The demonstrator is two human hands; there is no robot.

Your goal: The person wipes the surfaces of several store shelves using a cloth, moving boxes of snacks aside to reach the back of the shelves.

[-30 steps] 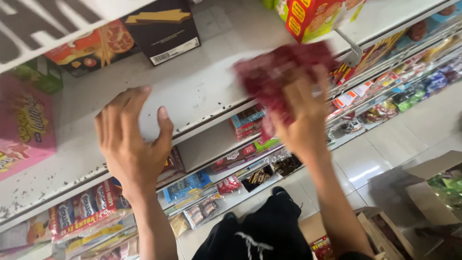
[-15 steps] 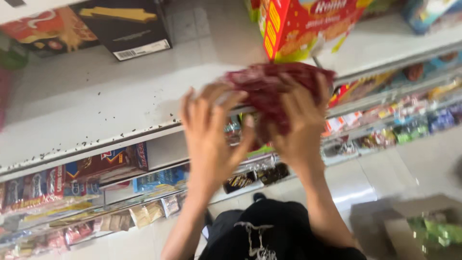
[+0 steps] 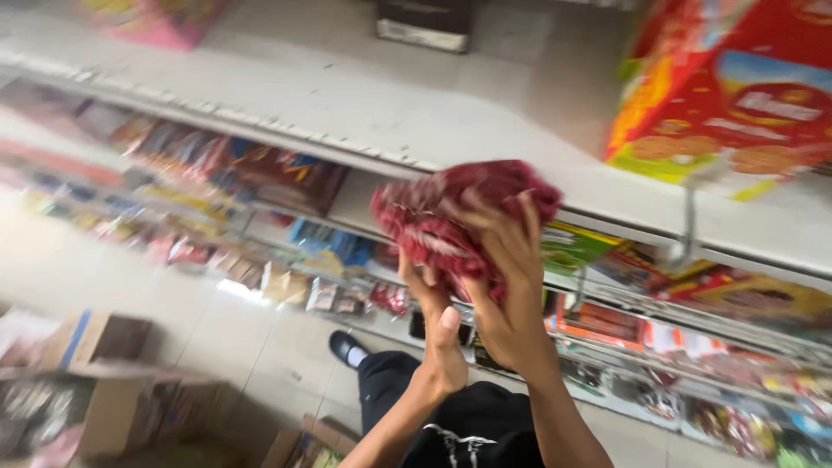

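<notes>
1. Our right hand [image 3: 511, 295] grips a bunched red cloth [image 3: 459, 212], fingers wrapped over its front.
2. Our left hand [image 3: 440, 334] presses the cloth's underside, beside the right; both clamped on it.
3. Cloth sits in mid-air, in front of the white shelf [image 3: 364, 104] edge.
4. Red-yellow box [image 3: 737, 95] stands upper right on the shelf; pic's blurry, so prob. a snack carton.
5. Cardboard box [image 3: 113, 338] on floor, lower left.

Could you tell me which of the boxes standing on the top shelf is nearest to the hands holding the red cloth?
The big red and yellow box at the right, just above the red cloth. The dark box and the pink box stand farther left.
</notes>
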